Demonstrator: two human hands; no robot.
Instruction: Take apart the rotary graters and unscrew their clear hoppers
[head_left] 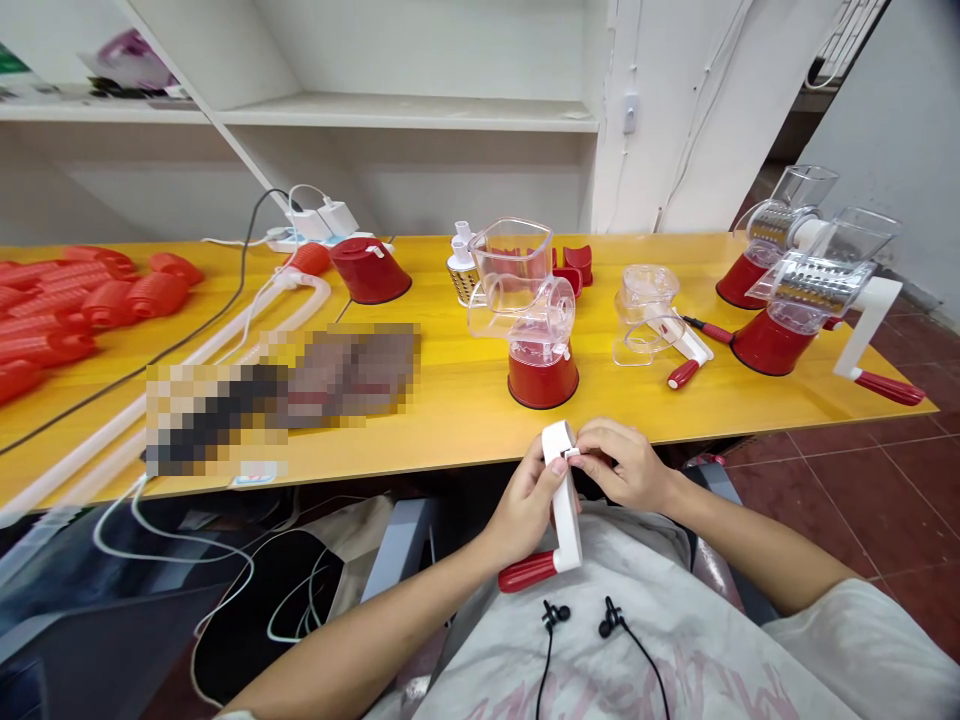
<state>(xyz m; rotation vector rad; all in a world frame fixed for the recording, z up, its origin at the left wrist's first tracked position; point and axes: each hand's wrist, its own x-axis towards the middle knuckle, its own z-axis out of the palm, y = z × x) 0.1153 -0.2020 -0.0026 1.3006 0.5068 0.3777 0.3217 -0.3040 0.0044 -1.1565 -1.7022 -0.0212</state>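
Observation:
My left hand (519, 505) is closed around a white crank handle (568, 530) with a red grip at its lower end. Held close to my body, the crank points its wide white end up toward the table edge. The fingers of my right hand (622, 463) pinch a small white piece (572, 452) at that upper end; its exact kind is hard to make out. Just beyond my hands stands a rotary grater body (517, 310), with a clear hopper on a red base (544, 378).
Two assembled graters (817, 280) stand at the right. Nearer are a clear housing (646, 310) and another crank handle (684, 345). A red base (370, 270), white tubing (225, 345), cables and a pile of red ribbed parts (67, 300) occupy the left side of the yellow table (442, 440).

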